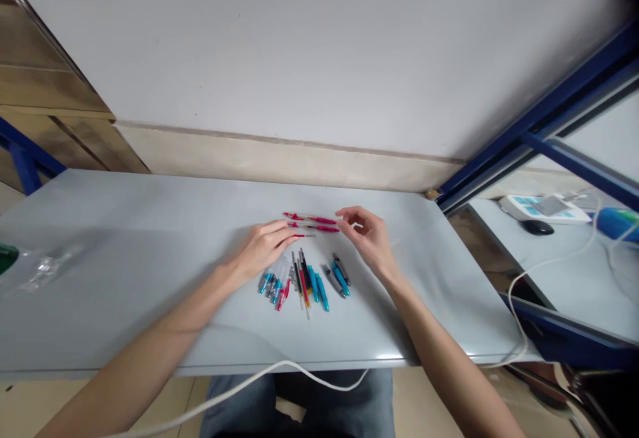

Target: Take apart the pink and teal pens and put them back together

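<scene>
My left hand [267, 246] has its fingers closed at the end of a thin red pen refill [305, 235], which points right, close to the table surface. Just beyond it are two red pens [310, 218] laid roughly parallel; the left fingertips partly cover the nearer one's left end. My right hand [366, 235] is curved beside their right ends, thumb and forefinger slightly apart, nothing visible between them. Nearer me are clear pen barrels with coloured ends [272, 281], several refills [303, 278], light-blue barrel parts [319, 288], and grey and blue pen parts [341, 275].
The grey table [150, 258] meets a wall at the back. A crumpled clear plastic bag [42, 270] lies at the left. A white cable [284, 363] crosses the front edge. Right, beyond a blue frame [539, 102], a white device [544, 209] and black mouse [536, 227] rest on another surface.
</scene>
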A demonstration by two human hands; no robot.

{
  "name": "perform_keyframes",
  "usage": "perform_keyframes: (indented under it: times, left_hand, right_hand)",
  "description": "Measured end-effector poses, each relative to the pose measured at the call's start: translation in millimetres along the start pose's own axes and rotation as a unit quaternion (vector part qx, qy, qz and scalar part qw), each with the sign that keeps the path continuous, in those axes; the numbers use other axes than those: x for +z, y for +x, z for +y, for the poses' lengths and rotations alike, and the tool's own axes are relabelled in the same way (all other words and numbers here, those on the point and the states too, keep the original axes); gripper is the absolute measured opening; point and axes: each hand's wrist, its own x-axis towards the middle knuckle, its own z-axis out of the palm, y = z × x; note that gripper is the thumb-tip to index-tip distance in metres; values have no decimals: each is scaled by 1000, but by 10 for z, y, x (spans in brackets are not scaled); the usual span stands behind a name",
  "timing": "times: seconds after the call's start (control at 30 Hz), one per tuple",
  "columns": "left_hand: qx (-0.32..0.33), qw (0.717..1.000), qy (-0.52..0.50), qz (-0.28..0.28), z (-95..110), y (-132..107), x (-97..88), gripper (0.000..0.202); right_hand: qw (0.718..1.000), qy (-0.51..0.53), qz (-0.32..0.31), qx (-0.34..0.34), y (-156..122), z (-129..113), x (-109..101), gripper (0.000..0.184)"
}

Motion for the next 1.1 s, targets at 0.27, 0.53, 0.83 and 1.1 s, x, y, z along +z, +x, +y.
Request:
perform_keyframes:
  times: [0.27,0.53,0.83,1.1]
  left_hand:
    - [1,1000,7,2,-48,-8,15,21]
    - [9,1000,5,10,-78,-3,26,22]
    - [-2,1000,-6,3,-48,-7,-7,24]
    - [-24,999,-29,6,-46,-2,-29,21]
  right_hand:
    - [945,-77,-318,23,-383,218,-490,78]
    - [955,-47,-292,34,-314,154,-496,60]
    - [958,260,42,109,182,-16,-26,52]
    - [977,184,-26,109,72,187,297,49]
